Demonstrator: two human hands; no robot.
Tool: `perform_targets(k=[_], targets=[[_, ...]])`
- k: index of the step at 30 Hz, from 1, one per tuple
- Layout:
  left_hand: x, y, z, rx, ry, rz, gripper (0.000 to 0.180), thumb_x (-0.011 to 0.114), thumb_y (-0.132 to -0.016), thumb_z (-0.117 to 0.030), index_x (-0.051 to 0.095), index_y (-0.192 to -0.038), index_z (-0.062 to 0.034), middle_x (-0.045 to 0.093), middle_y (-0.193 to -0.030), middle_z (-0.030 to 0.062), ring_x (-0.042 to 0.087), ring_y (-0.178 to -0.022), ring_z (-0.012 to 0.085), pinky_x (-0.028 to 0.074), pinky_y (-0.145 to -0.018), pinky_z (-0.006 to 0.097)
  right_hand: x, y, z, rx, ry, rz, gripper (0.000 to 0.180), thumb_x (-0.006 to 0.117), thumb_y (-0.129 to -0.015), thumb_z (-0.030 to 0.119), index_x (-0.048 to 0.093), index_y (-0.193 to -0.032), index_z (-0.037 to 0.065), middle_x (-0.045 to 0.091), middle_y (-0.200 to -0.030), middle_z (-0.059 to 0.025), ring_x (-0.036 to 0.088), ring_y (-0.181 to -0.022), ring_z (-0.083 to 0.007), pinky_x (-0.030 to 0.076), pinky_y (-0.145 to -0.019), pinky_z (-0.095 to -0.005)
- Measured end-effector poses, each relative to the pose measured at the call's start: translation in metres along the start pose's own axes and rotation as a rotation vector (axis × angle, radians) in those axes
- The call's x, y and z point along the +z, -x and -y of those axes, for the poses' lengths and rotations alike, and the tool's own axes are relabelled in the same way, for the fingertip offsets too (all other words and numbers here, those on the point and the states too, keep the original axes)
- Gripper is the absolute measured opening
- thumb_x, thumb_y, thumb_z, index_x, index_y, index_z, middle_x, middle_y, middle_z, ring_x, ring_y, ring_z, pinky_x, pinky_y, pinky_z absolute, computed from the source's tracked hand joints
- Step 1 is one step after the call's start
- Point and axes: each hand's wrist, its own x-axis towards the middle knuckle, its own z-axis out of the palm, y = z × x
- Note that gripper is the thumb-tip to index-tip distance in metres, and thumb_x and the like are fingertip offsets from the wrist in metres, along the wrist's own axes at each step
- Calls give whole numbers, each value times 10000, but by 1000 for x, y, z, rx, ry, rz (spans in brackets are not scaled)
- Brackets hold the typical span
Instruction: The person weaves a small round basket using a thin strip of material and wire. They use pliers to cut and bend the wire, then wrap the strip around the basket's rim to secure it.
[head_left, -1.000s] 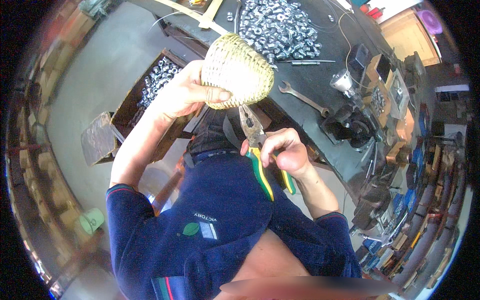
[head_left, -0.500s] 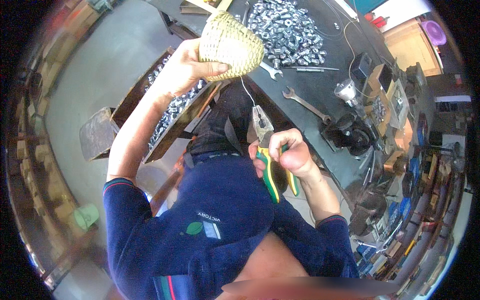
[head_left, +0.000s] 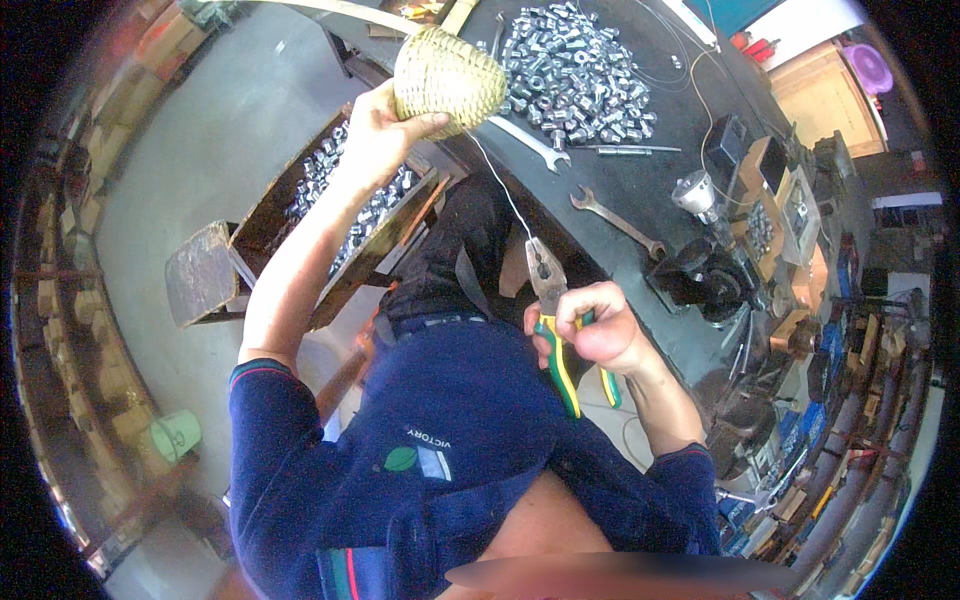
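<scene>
My left hand (head_left: pixel 385 125) is raised and grips a small woven straw basket (head_left: pixel 447 77) by its lower edge, holding it over the edge of the dark workbench (head_left: pixel 640 160). A thin wire (head_left: pixel 497 182) runs taut from the basket down to the jaws of a pair of pliers (head_left: pixel 553 310) with green and yellow handles. My right hand (head_left: pixel 592 328) is closed around those handles, low in front of my blue shirt. The pliers' jaws are pinched on the wire's end.
A heap of metal nuts (head_left: pixel 575 62) lies on the bench, with two spanners (head_left: pixel 615 222) beside it. A wooden tray of more nuts (head_left: pixel 345 200) sits at my left, over a concrete floor. Tools and boxes crowd the bench's right side. A green cup (head_left: pixel 172 436) stands lower left.
My left hand has lifted the basket up and away, toward the bench's far side. The wire between basket and pliers has lengthened and drawn taut. My right hand stayed about where it was.
</scene>
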Motion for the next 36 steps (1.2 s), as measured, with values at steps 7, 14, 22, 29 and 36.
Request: perform_targets(k=[7, 14, 22, 29, 36], targets=[[42, -14, 7, 131, 124, -189, 373, 675, -736, 48, 562, -1091, 57, 658, -1003, 124, 639, -886, 166, 504, -822, 286, 23, -28, 1, -67, 234, 60, 113, 568, -708, 50, 481, -640, 27, 584, -882, -99, 576, -720, -152, 492, -651, -304], [34, -17, 11, 84, 70, -201, 357, 680, -733, 45, 565, -1071, 57, 659, -989, 124, 634, -885, 163, 504, -814, 283, 19, -14, 13, -109, 171, -8, 139, 600, -699, 86, 496, -638, 16, 590, -886, -112, 591, -704, -181, 503, -656, -320], [9, -1, 3, 48, 28, 13, 355, 708, -721, 31, 582, -1051, 62, 675, -959, 104, 624, -862, 120, 498, -806, 267, -13, 38, 47, 7, 156, -68, 425, 746, -644, 362, 505, -592, 15, 600, -884, -233, 605, -728, -252, 530, -623, -371], [4, 6, -7, 2, 8, 105, 354, 711, -722, 33, 582, -1051, 62, 674, -967, 104, 621, -882, 125, 487, -834, 275, -20, 49, 45, 51, 200, -112, 500, 762, -611, 445, 500, -579, 20, 606, -866, -248, 618, -693, -254, 539, -582, -388], [12, -10, 13, -12, 413, -130, 410, 710, -726, 30, 556, -1105, 54, 650, -1027, 110, 616, -927, 165, 486, -859, 305, -9, -9, 32, -82, 356, 77, 211, 636, -699, 175, 503, -643, 21, 618, -949, -162, 637, -746, -214, 521, -664, -344]])
